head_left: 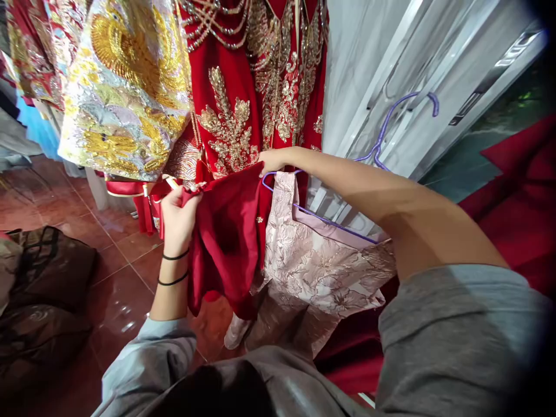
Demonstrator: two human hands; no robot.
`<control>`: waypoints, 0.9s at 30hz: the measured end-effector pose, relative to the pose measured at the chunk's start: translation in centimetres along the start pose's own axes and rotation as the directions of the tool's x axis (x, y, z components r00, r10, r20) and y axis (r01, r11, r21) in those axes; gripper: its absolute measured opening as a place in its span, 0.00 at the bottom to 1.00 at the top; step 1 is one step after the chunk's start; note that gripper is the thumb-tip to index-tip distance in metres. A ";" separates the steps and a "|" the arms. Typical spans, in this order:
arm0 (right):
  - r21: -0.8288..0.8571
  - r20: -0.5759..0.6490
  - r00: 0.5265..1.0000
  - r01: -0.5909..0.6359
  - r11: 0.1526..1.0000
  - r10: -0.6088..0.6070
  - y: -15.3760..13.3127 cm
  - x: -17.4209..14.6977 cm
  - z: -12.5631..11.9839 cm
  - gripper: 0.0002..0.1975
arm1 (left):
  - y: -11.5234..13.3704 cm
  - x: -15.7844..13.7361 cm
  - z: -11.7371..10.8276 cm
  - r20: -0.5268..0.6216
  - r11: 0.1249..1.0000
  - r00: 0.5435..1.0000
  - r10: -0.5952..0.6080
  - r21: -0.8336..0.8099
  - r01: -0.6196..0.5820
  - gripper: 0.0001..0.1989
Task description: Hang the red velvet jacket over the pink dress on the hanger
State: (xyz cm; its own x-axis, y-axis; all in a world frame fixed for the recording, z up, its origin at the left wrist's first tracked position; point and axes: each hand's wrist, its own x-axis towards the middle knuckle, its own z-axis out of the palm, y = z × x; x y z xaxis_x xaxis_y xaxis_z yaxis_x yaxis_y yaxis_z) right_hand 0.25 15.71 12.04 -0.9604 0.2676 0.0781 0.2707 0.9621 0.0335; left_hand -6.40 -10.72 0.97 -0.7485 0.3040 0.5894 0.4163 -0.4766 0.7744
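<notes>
A piece of red fabric point(226, 231), seemingly part of a red garment, is stretched between my two hands. My left hand point(178, 217), with two dark bands on the wrist, is closed on its left edge. My right hand point(278, 160) pinches its upper right edge, the fingertips partly hidden. Just right of the cloth hangs a pale pink brocade dress point(321, 260) on a purple hanger point(334, 223), below my right forearm. Directly behind my hands is a red gown point(230, 110) with gold beadwork.
A gold-embroidered garment point(125, 92) hangs at the upper left. Dark bags point(52, 266) lie on the red tiled floor point(125, 301). Another purple hanger point(382, 127) is in front of the white panelled door point(373, 75). Dark red fabric point(521, 197) shows at the right.
</notes>
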 end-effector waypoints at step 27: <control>0.108 0.164 0.926 -0.358 0.927 0.339 -0.8 -7.5 -4.8 0.13 | -2.3 3.4 4.3 0.094 0.997 0.995 0.018 -0.073 -0.011 0.13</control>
State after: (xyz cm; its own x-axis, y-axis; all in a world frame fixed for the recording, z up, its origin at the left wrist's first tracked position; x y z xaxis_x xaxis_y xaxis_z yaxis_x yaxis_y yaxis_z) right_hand 7.51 12.64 16.24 -0.8089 0.5826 -0.0796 0.5880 0.8021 -0.1047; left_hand -7.70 -5.02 2.17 -0.6891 0.3718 0.6220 0.3854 -0.5388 0.7491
